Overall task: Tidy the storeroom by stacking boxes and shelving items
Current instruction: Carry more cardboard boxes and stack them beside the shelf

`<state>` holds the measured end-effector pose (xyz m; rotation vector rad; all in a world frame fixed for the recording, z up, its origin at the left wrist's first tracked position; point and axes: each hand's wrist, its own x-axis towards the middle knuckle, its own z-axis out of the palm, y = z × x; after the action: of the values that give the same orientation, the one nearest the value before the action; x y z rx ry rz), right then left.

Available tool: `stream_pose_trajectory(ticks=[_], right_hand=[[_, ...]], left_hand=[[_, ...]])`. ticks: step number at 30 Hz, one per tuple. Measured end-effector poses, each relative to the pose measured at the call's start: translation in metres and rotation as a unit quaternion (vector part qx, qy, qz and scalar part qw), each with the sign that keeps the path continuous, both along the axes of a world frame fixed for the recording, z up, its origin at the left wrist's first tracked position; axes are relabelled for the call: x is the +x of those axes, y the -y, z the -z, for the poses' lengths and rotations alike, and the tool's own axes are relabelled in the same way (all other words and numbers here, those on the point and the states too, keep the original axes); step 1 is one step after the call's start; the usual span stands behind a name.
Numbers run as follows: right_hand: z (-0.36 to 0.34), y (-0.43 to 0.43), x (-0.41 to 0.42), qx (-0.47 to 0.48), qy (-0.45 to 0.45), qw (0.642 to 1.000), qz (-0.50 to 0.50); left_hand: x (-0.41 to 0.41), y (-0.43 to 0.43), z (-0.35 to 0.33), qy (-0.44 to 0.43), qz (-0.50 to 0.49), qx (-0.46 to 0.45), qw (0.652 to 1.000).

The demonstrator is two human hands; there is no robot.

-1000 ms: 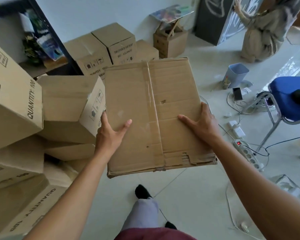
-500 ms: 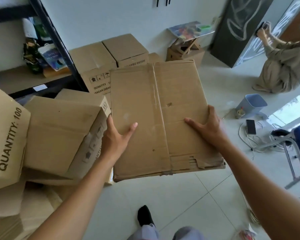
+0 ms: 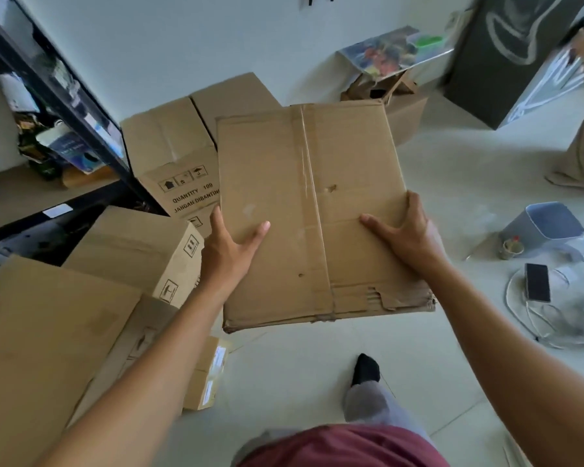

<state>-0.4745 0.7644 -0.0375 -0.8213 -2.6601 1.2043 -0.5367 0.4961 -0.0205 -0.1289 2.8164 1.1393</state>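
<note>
Black shelving rack (image 3: pixel 64 106), upper left, stocked with packets too blurred to name; heap of cardboard boxes (image 3: pixel 48 332) below it at left, lying tilted and overlapping, not squared up; carton (image 3: pixel 300 214), taped along its middle seam and torn at the near right corner, held up clear of the floor in front of the body, between the heap and the open tiles; pair of printed cartons (image 3: pixel 169 146) marked QUANTITY 100, stood side by side against the wall, just behind the held one; left hand (image 3: pixel 226 251) clamped on the carton's left edge, thumb laid across the top face, fingers hidden beneath; right hand (image 3: pixel 408 237) clamped on the right edge likewise, thumb on top, fingers wrapped round the side; grey bin (image 3: pixel 520 230), loose cables (image 3: pixel 533 318) and phone (image 3: pixel 537 282) noted on the floor well to the right. Step judged as carrying the carton to a stack; most of the tidying reckoned not yet done. Recommended handling: carried level, with support under the base and away from the weak torn corner; set down on a flat, settled surface, probably the wall pair; edges lined up before letting go; feet placed wide of the cables.
</note>
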Motion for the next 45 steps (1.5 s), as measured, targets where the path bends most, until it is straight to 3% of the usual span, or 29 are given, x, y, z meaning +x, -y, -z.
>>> stream_pose_trajectory(ticks=[15, 30, 45], right_hand=[[0.001, -0.189, -0.203, 0.019, 0.046, 0.999, -0.018], [-0.001, -0.271, -0.468, 0.033, 0.065, 0.997, -0.027], [0.078, -0.361, -0.733, 0.017, 0.097, 0.980, -0.173]], left_hand=[[-0.202, -0.186, 0.025, 0.023, 0.011, 0.013, 1.000], [-0.458, -0.267, 0.041, 0.031, 0.005, 0.042, 0.999], [-0.631, -0.357, 0.111, 0.078, -0.164, 0.031, 0.983]])
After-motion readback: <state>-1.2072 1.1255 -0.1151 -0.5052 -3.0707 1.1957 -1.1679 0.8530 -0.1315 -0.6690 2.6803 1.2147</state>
